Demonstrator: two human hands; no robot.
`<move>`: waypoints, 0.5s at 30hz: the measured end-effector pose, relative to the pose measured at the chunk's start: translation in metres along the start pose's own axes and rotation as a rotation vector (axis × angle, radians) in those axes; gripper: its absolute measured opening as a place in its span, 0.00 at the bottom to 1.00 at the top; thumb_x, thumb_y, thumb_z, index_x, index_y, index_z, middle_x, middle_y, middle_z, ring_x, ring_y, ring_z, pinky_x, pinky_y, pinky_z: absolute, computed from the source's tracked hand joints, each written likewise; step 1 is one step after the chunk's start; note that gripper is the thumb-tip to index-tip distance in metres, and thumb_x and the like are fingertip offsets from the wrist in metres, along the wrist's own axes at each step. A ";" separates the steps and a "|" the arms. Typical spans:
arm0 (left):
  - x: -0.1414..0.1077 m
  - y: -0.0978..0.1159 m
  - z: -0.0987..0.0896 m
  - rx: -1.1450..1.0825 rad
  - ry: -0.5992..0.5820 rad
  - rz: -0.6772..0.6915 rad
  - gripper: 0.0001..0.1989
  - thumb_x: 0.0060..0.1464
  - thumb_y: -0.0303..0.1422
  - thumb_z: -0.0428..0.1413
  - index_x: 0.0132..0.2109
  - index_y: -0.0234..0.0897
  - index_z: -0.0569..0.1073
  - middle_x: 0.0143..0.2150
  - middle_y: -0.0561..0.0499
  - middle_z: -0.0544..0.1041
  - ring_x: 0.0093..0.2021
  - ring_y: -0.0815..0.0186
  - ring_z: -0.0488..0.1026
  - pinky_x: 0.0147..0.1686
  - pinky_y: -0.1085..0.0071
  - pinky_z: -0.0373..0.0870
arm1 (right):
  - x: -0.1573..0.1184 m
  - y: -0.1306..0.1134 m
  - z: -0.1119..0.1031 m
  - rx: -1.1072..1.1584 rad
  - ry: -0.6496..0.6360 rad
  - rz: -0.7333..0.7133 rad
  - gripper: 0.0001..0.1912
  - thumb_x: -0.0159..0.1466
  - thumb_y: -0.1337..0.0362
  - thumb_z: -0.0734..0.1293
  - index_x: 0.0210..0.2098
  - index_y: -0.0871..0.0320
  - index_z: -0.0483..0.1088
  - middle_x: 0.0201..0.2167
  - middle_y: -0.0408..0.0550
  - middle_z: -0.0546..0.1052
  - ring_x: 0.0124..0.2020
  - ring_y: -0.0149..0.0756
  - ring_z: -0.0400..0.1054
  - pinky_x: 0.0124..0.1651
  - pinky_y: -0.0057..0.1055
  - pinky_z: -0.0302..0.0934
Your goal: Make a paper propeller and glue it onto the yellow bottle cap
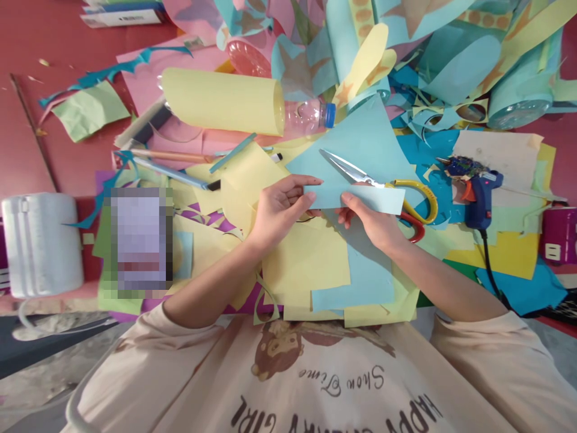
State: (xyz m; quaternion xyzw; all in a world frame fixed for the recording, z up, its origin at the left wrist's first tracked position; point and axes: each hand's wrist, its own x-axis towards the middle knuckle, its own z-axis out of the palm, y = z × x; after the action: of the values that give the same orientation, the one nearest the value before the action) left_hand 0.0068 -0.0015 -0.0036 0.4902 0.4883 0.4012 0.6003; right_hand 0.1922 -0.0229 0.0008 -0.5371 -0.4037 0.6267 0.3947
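A light blue paper strip (331, 197) is stretched level between my two hands. My left hand (282, 207) pinches its left end between thumb and fingers. With the thumb on top, my right hand (367, 219) grips the strip near its middle, and the free end sticks out to the right. Just beyond the strip lie scissors (356, 174) with one yellow and one red handle loop, their blades pointing left. They rest partly on a larger light blue sheet (369, 135). Yellow paper sheets (306, 252) lie beneath my hands.
A bottle wrapped in yellow paper (220, 99) lies behind my hands. To the right is a blue glue gun (478, 195) with its cord. A blurred phone-like device (139, 240) and a white case (42, 243) sit at left. Paper-covered bottles (518, 96) crowd the back.
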 end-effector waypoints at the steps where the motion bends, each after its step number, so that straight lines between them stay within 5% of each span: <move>1: 0.000 0.000 0.000 -0.003 0.005 0.007 0.18 0.50 0.42 0.63 0.43 0.34 0.77 0.32 0.51 0.79 0.26 0.71 0.77 0.28 0.76 0.78 | 0.000 0.000 0.000 -0.002 -0.001 -0.003 0.17 0.61 0.49 0.69 0.31 0.56 0.66 0.21 0.40 0.74 0.21 0.27 0.68 0.29 0.27 0.65; 15: -0.001 0.001 0.002 0.033 0.060 -0.037 0.19 0.47 0.42 0.64 0.42 0.34 0.77 0.27 0.52 0.77 0.24 0.69 0.78 0.29 0.75 0.78 | 0.000 0.000 0.001 0.010 0.011 0.023 0.16 0.61 0.49 0.69 0.29 0.56 0.67 0.23 0.41 0.75 0.21 0.28 0.68 0.30 0.28 0.67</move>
State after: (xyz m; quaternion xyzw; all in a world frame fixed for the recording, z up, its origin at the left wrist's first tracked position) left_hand 0.0087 -0.0027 -0.0021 0.4787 0.5216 0.3961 0.5847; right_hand 0.1910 -0.0231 0.0013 -0.5433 -0.3921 0.6302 0.3922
